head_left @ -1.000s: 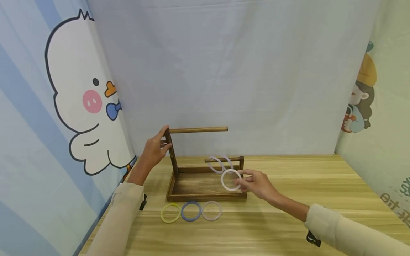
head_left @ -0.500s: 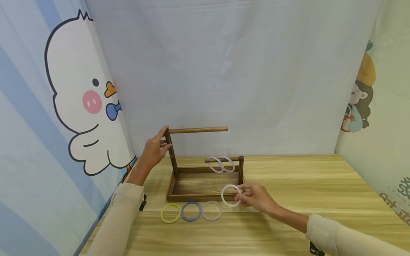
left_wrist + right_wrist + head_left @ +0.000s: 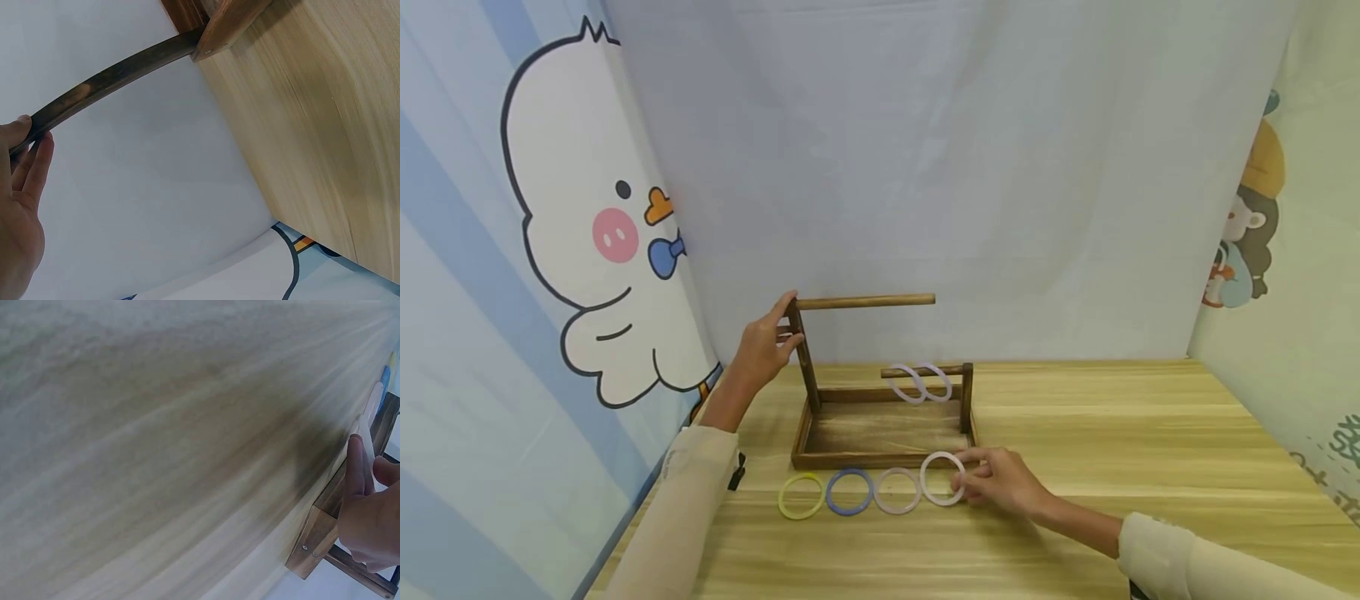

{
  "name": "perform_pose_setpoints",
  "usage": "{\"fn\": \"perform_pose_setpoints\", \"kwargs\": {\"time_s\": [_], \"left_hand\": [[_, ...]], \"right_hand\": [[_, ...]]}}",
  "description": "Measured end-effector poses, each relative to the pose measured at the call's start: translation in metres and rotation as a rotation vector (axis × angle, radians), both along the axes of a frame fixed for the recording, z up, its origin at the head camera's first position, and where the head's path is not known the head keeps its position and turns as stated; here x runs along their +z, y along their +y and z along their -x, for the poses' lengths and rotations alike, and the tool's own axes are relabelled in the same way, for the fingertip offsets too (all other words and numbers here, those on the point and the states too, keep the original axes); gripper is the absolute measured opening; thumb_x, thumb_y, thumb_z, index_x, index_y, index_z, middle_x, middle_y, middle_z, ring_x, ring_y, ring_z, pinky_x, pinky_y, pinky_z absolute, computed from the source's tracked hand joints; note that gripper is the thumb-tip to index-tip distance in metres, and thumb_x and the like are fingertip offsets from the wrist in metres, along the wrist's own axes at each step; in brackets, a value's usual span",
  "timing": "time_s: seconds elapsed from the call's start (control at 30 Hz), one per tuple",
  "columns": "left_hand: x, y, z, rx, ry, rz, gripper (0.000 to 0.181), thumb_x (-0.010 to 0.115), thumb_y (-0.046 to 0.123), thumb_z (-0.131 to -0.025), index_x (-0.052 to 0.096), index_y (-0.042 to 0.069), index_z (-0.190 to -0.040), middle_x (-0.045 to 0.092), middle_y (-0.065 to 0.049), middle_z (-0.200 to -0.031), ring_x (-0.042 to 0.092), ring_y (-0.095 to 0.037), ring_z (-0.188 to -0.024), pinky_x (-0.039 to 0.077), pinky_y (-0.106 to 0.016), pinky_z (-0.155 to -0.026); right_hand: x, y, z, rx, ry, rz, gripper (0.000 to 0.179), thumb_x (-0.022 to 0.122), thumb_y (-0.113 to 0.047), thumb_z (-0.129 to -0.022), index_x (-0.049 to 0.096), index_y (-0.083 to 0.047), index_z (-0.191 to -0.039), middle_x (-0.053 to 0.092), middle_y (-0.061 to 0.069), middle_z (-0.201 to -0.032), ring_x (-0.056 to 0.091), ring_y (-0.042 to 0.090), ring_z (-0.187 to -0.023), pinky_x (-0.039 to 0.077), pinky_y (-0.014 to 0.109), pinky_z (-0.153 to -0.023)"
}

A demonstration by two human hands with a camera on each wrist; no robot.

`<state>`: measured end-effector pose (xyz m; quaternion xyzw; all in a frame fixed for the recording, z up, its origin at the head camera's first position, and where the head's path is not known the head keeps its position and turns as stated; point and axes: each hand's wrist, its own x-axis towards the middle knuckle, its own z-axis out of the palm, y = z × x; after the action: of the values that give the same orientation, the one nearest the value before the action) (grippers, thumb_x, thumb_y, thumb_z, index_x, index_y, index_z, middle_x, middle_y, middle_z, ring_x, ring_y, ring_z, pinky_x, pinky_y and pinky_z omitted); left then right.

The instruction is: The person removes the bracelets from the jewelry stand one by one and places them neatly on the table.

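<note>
While the left hand (image 3: 760, 354) grips the stand (image 3: 808, 375), the right hand (image 3: 1003, 482) has lowered its pinched white ring (image 3: 923, 478) to lower centre, apparently joining the row of rings (image 3: 850, 512).

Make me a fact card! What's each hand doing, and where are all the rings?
Left hand: holds the tall post of the brown wooden rack
Right hand: pinches a round white ring
Brown wooden lower bar: two round pale purple rings
On the pale wooden table: round yellow ring, blue ring and pale pink ring, in a row
White ring touching table: can't tell
</note>
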<state>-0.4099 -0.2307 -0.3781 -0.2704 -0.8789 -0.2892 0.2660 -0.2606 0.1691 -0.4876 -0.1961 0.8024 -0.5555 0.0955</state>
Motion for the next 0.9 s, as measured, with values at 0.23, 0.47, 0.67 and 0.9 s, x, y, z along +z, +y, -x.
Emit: {"fn": "perform_pose_setpoints", "kwargs": {"time_s": [0.23, 0.47, 0.67, 0.9], "left_hand": [[0.001, 0.000, -0.001, 0.006, -0.010, 0.003, 0.077, 0.074, -0.006, -0.094, 0.035, 0.003, -0.160, 0.062, -0.031, -0.134, 0.073, -0.042, -0.103, 0.065, -0.045, -0.087], [0.002, 0.000, -0.002, 0.002, -0.007, 0.006, 0.077, 0.073, -0.006, -0.094, 0.035, 0.002, -0.160, 0.061, -0.032, -0.134, 0.074, -0.043, -0.102, 0.066, -0.045, -0.086], [0.000, 0.000, 0.001, 0.000, 0.000, 0.009, 0.078, 0.074, -0.005, -0.093, 0.035, 0.003, -0.160, 0.062, -0.031, -0.134, 0.074, -0.042, -0.102, 0.066, -0.045, -0.086], [-0.001, 0.000, 0.001, 0.003, 0.006, 0.010, 0.078, 0.074, -0.005, -0.093, 0.035, 0.003, -0.160, 0.062, -0.031, -0.133, 0.074, -0.042, -0.101, 0.066, -0.045, -0.085]], "right_hand": [[-0.002, 0.001, 0.001, 0.007, 0.016, 0.004, 0.040, 0.071, -0.003, -0.098, 0.059, 0.019, -0.129, 0.077, 0.022, -0.093, 0.078, 0.031, -0.074, 0.067, 0.032, -0.063], [-0.004, 0.002, 0.003, -0.011, 0.067, -0.046, 0.040, 0.074, -0.005, -0.096, 0.061, 0.019, -0.125, 0.078, 0.016, -0.086, 0.077, 0.028, -0.068, 0.066, 0.032, -0.059], [-0.009, 0.002, 0.006, -0.034, 0.145, -0.080, 0.039, 0.079, -0.006, -0.093, 0.065, 0.017, -0.120, 0.077, 0.009, -0.075, 0.074, 0.022, -0.059, 0.064, 0.030, -0.052], [-0.012, 0.002, 0.008, -0.053, 0.172, -0.096, 0.036, 0.081, -0.009, -0.091, 0.068, 0.015, -0.114, 0.076, 0.006, -0.071, 0.073, 0.020, -0.055, 0.063, 0.029, -0.048]]}}
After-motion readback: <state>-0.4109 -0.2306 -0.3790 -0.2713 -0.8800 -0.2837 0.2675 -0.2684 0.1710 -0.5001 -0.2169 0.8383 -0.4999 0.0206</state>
